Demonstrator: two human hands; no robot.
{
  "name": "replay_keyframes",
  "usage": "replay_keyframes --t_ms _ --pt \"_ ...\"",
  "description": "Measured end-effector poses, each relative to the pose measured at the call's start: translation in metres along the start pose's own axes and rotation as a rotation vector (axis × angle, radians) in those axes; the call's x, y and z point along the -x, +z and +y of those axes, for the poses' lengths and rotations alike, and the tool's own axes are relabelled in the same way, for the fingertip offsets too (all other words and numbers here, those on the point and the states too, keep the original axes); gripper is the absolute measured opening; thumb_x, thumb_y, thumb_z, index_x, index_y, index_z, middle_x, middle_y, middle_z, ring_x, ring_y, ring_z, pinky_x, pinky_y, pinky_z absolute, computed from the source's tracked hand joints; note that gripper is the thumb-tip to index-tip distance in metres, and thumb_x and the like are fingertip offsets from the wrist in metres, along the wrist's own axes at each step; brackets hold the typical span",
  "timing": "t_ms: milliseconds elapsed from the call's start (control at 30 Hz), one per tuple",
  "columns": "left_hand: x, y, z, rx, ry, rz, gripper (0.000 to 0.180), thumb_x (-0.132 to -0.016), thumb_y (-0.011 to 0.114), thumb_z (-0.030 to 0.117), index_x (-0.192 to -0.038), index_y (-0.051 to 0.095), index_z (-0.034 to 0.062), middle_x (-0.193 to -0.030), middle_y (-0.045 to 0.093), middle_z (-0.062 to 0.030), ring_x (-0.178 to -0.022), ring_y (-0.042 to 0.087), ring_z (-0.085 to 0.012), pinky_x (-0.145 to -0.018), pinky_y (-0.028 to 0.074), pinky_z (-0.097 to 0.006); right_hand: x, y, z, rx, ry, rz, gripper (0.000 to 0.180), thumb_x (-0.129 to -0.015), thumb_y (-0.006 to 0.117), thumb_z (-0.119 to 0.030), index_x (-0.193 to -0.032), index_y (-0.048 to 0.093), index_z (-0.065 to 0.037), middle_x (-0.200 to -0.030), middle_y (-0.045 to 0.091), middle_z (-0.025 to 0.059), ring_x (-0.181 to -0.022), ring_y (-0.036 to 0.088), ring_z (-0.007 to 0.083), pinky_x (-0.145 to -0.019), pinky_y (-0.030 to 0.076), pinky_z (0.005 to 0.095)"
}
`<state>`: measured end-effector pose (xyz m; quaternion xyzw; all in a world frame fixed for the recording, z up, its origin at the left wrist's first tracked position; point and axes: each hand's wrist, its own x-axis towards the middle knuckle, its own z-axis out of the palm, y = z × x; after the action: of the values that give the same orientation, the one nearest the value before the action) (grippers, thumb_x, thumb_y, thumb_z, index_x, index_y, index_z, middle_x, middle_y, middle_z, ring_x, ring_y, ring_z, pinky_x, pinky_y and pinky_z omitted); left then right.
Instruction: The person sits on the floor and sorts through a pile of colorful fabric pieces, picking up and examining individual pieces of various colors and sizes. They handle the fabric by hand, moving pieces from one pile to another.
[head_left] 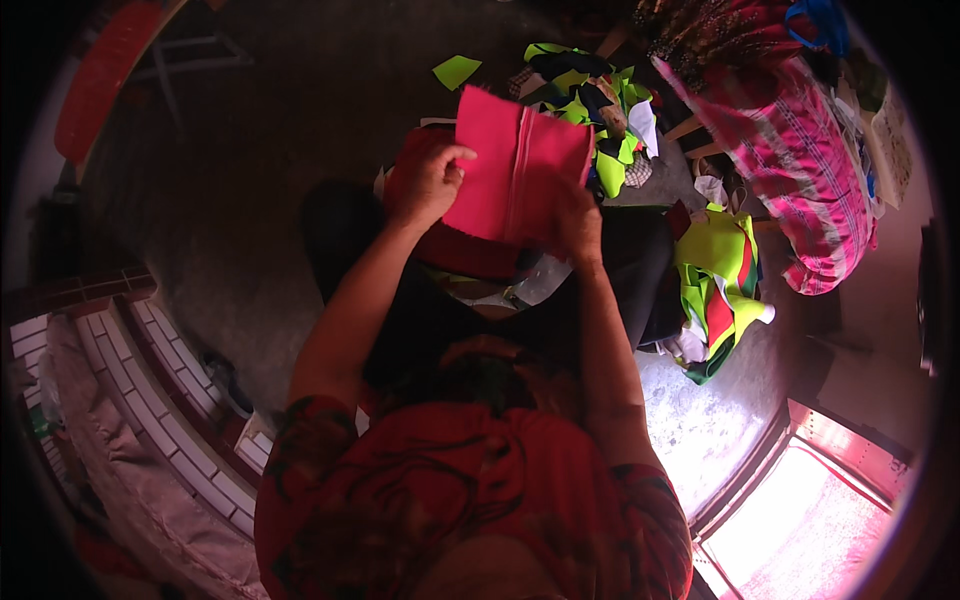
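Note:
I hold a bright pink piece of fabric (510, 165) with a seam running down its middle, raised in front of me. My left hand (428, 180) grips its left edge, thumb on top. My right hand (578, 218) holds its lower right edge. Beneath the pink piece lies a darker red cloth (470, 252) on my lap, with black fabric (440, 310) under it.
A heap of neon yellow-green, black and white scraps (600, 100) lies ahead. More neon and red pieces (718, 290) sit to my right. A pink striped bundle (810, 170) is at the far right. A tiled step (150, 400) runs on my left, a bright doorway (810, 520) at lower right.

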<state>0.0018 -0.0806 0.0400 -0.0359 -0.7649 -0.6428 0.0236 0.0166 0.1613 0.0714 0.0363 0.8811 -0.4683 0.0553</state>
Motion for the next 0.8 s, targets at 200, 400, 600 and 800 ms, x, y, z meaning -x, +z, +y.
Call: replay_keyframes --t_ms 200,400,600,800 --pt "0.022 0.017 -0.044 -0.413 0.037 -0.237 0.034 -0.073 0.060 -0.006 -0.103 0.063 0.0092 -0.101 0.065 -0.0118 -0.095 0.063 -0.0237 -0.080 0.049 -0.033 0.011 0.038 0.049 0.415 0.089 -0.089 0.023 -0.086 0.049 -0.012 -0.103 0.062 -0.004 -0.099 0.064 0.0253 -0.096 0.061 0.0446 -0.080 0.052 0.0480" --pt "0.022 0.003 -0.016 -0.418 -0.196 -0.345 0.039 -0.072 0.063 -0.004 -0.108 0.063 0.0110 -0.101 0.066 -0.0126 -0.090 0.065 -0.0263 -0.079 0.050 -0.035 0.018 0.026 0.036 0.560 0.000 -0.019 0.022 -0.083 0.049 -0.010 -0.099 0.063 -0.003 -0.098 0.061 0.0274 -0.092 0.062 0.0455 -0.079 0.051 0.0511" --pt "0.026 -0.002 -0.024 -0.472 -0.252 -0.414 0.039 -0.071 0.063 -0.003 -0.108 0.064 0.0090 -0.091 0.067 -0.0142 -0.079 0.066 -0.0249 -0.070 0.051 -0.036 0.023 0.014 0.022 0.749 0.079 -0.164 0.018 -0.084 0.051 -0.011 -0.095 0.062 -0.002 -0.100 0.060 0.0237 -0.091 0.063 0.0435 -0.076 0.052 0.0500" --pt "0.029 -0.005 -0.026 -0.435 -0.298 -0.482 0.039 -0.073 0.065 -0.001 -0.112 0.062 0.0063 -0.077 0.058 -0.0086 -0.060 0.058 -0.0170 -0.055 0.048 -0.032 0.025 0.014 0.018 0.831 0.048 -0.208 0.020 -0.084 0.053 -0.010 -0.100 0.058 0.000 -0.106 0.057 0.0223 -0.094 0.062 0.0429 -0.078 0.053 0.0492"
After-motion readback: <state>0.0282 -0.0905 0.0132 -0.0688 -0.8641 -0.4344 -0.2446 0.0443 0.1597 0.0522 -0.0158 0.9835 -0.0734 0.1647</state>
